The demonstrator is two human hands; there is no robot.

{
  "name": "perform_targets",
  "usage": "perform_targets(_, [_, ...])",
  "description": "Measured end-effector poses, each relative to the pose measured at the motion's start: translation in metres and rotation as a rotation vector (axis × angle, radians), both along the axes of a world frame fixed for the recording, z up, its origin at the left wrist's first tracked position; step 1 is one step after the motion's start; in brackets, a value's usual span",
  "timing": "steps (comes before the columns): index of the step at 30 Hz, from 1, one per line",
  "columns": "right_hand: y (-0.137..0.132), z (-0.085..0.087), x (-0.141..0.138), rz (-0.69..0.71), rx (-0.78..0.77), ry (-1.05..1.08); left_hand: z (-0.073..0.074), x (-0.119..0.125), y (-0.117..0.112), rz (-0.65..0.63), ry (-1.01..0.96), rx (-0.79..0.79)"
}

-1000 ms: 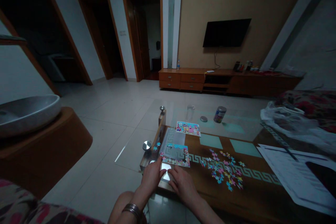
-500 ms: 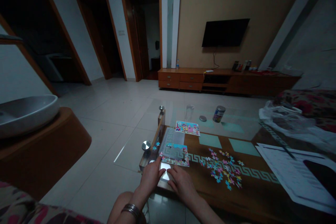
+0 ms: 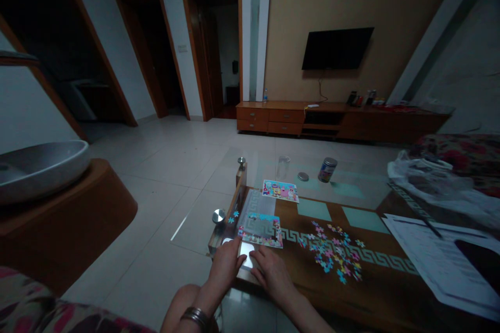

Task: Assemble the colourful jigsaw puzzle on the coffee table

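Head-worn camera looks forward and down over the table [image 3: 375,276].

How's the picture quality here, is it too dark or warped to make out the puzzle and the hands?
Head view: dim and underexposed, corners darkest; wide-angle lens bends the door frames and tilts the walls. The left hand and right hand are soft but readable by the puzzle frame. The loose pieces show colour, not shape. Pale glare sits on the glass tabletop.
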State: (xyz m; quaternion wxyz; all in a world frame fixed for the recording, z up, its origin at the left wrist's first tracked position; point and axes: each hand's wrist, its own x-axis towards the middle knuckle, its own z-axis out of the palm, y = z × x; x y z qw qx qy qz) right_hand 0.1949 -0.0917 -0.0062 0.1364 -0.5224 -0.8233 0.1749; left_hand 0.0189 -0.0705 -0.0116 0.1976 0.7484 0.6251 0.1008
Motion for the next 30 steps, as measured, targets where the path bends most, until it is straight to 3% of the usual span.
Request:
perform_targets(8, [0.000, -0.001, 0.001, 0.017, 0.000, 0.033, -0.004, 0.000, -0.003, -0.018, 0.013, 0.012])
perform_targets(20, [0.000, -0.001, 0.001, 0.008, 0.009, 0.032, 0.008, 0.000, 0.007, 0.062, 0.079, -0.075])
perform_targets(30, [0.000, -0.003, 0.000, 0.005, 0.011, 0.028, 0.014, 0.004, 0.010, 0.052, 0.140, -0.079])
